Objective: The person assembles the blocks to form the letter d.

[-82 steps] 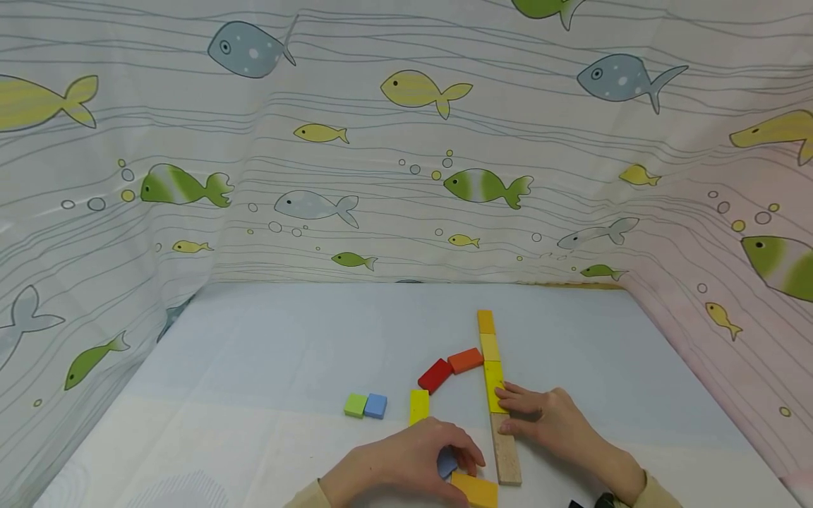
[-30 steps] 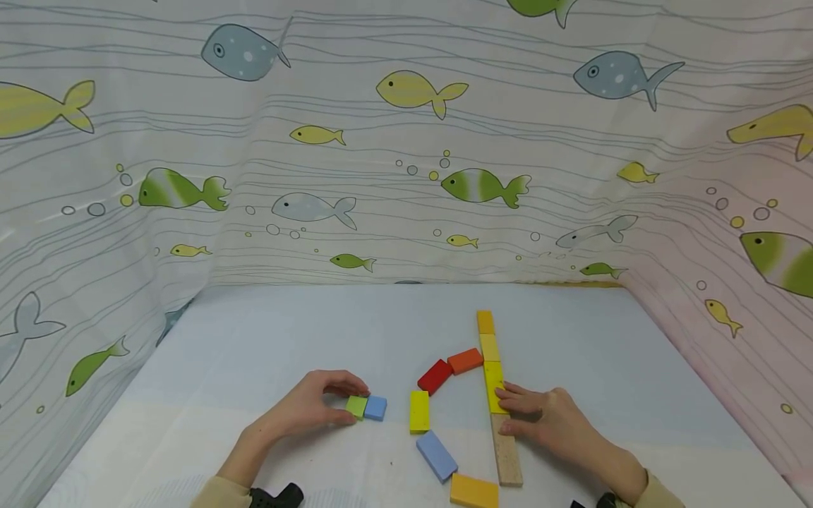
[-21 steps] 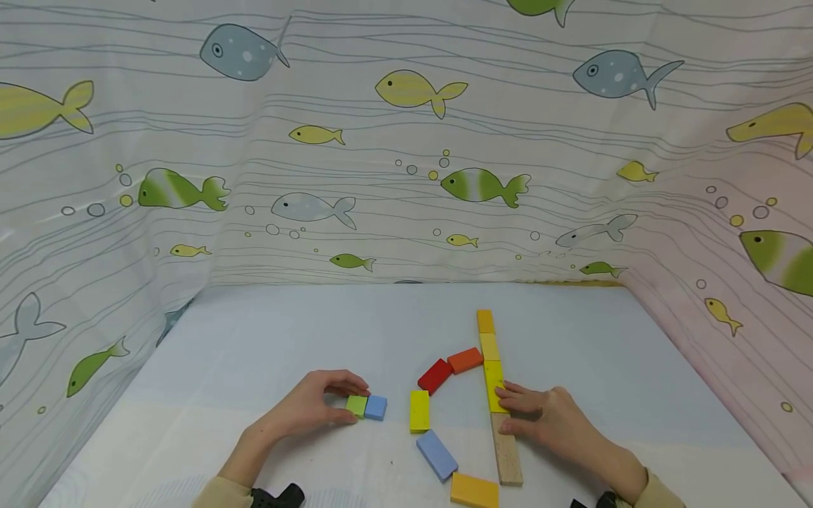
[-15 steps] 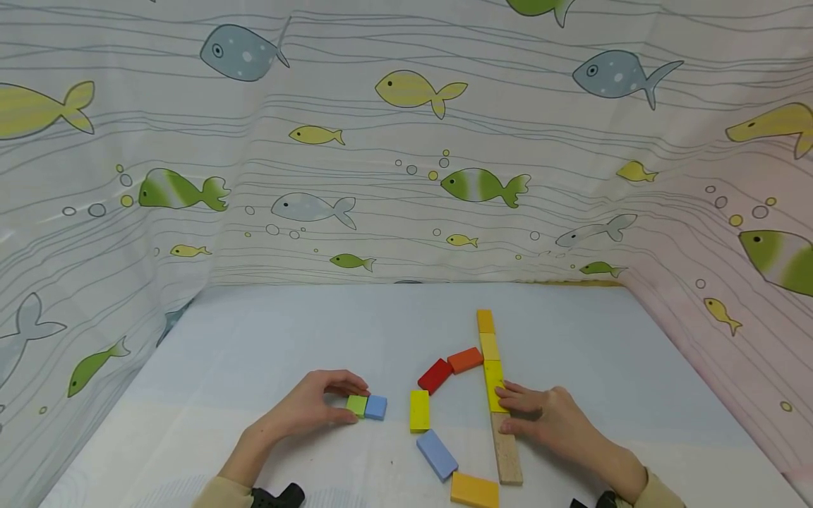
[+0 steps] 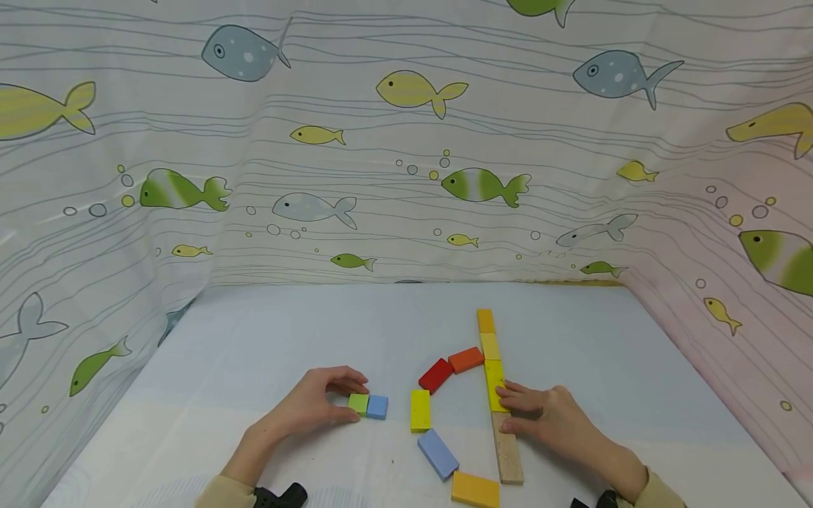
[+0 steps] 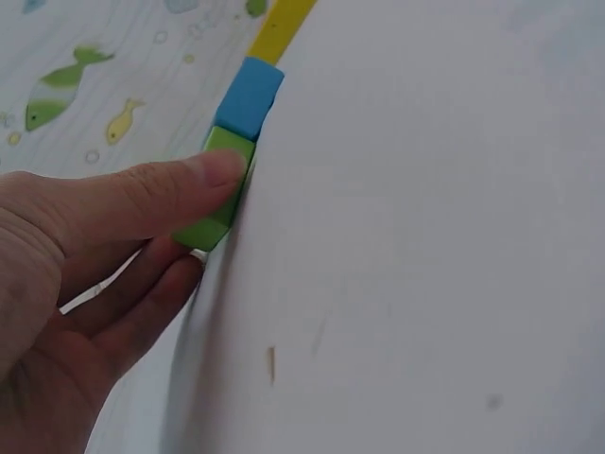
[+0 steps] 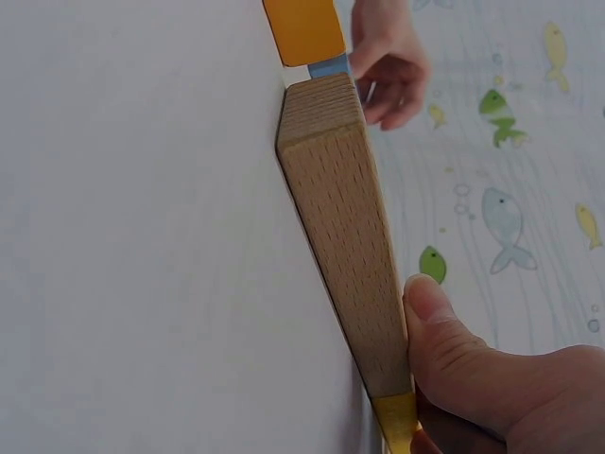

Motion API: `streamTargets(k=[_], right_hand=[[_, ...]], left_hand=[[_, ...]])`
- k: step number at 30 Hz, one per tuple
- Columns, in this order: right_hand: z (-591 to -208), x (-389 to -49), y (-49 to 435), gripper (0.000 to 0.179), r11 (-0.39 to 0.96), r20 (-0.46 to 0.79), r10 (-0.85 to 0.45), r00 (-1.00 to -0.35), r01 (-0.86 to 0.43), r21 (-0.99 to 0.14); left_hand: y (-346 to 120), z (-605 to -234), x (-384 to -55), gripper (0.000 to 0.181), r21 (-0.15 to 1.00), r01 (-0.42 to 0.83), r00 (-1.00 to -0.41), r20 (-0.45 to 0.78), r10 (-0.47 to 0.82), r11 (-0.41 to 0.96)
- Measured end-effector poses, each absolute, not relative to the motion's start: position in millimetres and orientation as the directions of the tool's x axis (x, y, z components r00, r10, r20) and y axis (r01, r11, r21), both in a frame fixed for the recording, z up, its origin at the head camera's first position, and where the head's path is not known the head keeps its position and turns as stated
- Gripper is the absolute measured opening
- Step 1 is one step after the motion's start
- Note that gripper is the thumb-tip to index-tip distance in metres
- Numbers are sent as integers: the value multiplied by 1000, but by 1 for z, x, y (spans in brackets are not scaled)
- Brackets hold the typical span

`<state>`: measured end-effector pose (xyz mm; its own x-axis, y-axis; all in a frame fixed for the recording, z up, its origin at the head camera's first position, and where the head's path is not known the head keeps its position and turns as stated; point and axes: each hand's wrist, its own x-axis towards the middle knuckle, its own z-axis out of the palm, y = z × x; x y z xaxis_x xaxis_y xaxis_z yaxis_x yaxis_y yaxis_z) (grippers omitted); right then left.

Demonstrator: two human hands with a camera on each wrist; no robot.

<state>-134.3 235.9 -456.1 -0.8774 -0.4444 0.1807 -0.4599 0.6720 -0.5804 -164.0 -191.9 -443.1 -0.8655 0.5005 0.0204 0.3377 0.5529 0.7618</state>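
Note:
My left hand (image 5: 311,403) pinches a small green block (image 5: 358,403) between thumb and fingers. In the left wrist view the green block (image 6: 206,230) lies end to end with a small blue block (image 6: 250,98). My right hand (image 5: 555,420) rests along a straight row, fingers touching a long yellow block (image 5: 493,381) and thumb on a plain wooden block (image 5: 509,462). Beyond them the row has a paler yellow block (image 5: 489,346) and an orange-yellow block (image 5: 485,321). The right wrist view shows the wooden block (image 7: 340,227) close up.
Left of the row curves an arc of blocks: orange-red (image 5: 466,360), red (image 5: 435,375), yellow (image 5: 420,410), blue (image 5: 437,454) and orange-yellow (image 5: 475,489). A fish-patterned curtain (image 5: 356,169) surrounds the pale table (image 5: 286,331) at back and sides.
My left hand has left the long blue block and orange-yellow block in the arc and moved left to grip the green block. The right hand has stayed in place.

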Motion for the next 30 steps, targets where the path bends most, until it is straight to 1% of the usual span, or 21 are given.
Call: streamTargets(k=[7,14,20,26,30], right_hand=[[-456,-135,237,54,678,172,-446,-879,-457,-576],[-457,-136,236,54,686,165,-440,-883,-449,-572],[-458,-135,235,54,680,183,-442,-878,-461,-570],[-457,-134,235,54,672,197,-446,-873,-472,-571],[-457,-134,235,54,661,206,-459,-864,-487,-570]], left_hand=[[-192,-438,-162,48,777,327,-886,54,460,538],[-187,-430,-159,47,795,355,-882,110,458,492],[-173,-423,-150,43,807,326,-886,79,457,492],[-153,-419,-142,35,795,357,-862,79,500,491],[-135,-419,-137,33,802,388,-835,96,542,455]])
